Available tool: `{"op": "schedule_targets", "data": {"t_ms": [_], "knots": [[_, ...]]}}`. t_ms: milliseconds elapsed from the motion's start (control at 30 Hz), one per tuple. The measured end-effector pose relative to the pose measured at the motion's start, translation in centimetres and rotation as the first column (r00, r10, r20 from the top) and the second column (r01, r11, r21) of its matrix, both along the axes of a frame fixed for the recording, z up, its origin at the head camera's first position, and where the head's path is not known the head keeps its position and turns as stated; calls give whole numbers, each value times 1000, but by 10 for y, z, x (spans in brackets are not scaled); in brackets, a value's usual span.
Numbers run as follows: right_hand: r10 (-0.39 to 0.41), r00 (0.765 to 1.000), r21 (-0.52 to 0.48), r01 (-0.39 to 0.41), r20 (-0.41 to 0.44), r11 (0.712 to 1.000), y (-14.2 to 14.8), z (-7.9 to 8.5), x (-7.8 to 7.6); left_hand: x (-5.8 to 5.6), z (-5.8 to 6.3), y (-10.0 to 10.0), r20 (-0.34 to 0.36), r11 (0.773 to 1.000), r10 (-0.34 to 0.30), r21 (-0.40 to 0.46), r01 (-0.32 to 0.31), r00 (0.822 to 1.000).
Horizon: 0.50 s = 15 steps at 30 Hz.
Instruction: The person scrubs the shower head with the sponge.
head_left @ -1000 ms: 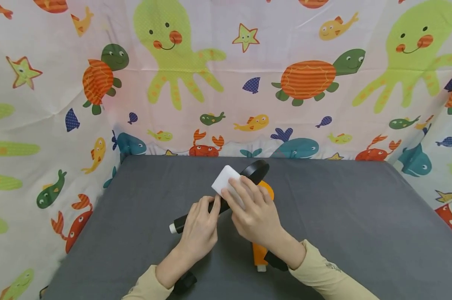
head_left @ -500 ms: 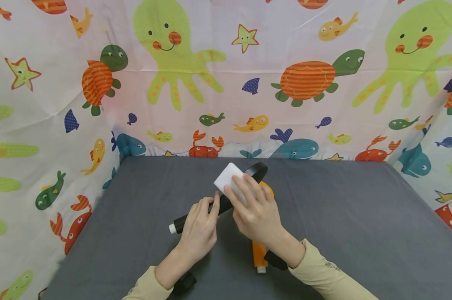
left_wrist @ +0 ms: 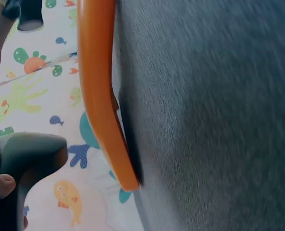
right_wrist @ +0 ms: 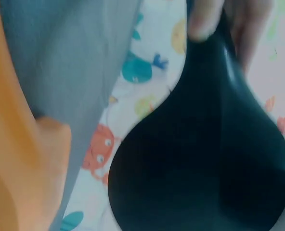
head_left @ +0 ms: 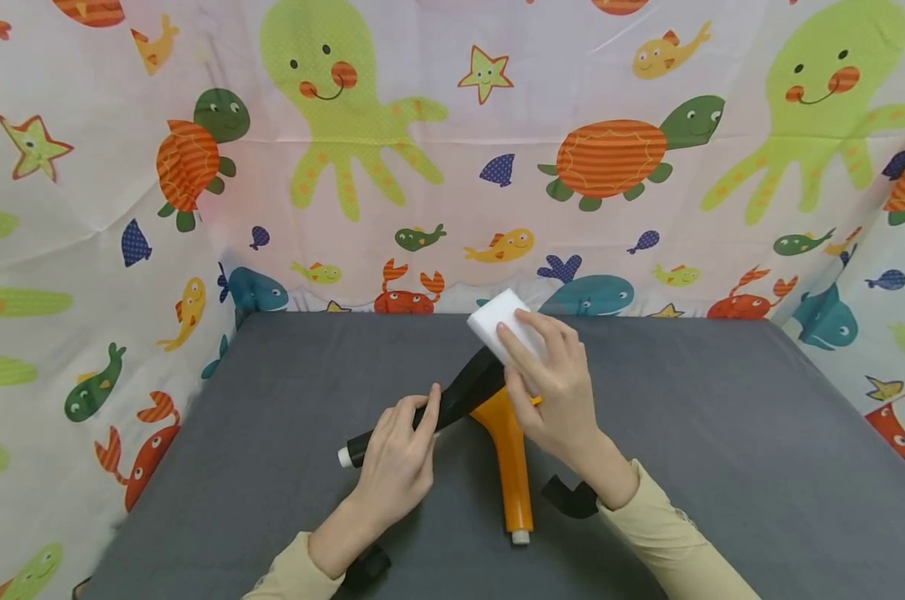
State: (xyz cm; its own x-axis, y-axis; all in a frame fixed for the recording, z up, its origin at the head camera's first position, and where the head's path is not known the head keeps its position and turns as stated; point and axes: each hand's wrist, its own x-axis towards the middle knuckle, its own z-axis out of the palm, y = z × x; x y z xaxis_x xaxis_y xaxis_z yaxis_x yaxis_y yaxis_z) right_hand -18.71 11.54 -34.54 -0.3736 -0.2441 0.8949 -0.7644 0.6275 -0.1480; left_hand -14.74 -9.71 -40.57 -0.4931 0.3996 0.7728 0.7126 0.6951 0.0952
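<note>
While the left hand (head_left: 400, 454) grips the handle of the black tool (head_left: 473, 385), the right hand (head_left: 553, 383) pinches a white sponge (head_left: 496, 318) over its broad end, at 2 o'clock from the left hand. Whether sponge and tool touch, I cannot tell. The black tool slants from 8 o'clock, where its white tip (head_left: 343, 457) shows, up to 2 o'clock. It looks smooth, stiff and fairly light, so it could twist in the grip; the handle close to the neck seems the steadiest hold. The sponge looks soft, very light and easily dented, probably best pinched by its sides.

Below them an orange tool (head_left: 511, 458) lies on the grey cloth (head_left: 685, 417), handle toward 6 o'clock and upper end partly hidden, likely in the way of any low sweep. A patterned curtain (head_left: 452, 183) hangs at 12 o'clock.
</note>
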Motion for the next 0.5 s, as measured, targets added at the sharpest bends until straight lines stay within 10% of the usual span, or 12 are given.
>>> {"op": "schedule_targets", "data": {"t_ms": [167,267,367,500], "knots": [[56,993,-201,-35,103,979,17,1,-11,1,0,1,21,985,-95,144,91,995],[103,987,-285,-64,124,957,19,8,-8,3,3,1,106,930,-233,316,189,967],[140,984,-330,-98,107,939,13,19,4,5,8,2,196,826,-389,506,247,900],[185,982,-310,-162,44,937,6,13,7,6,12,0,335,684,-539,710,169,773]]}}
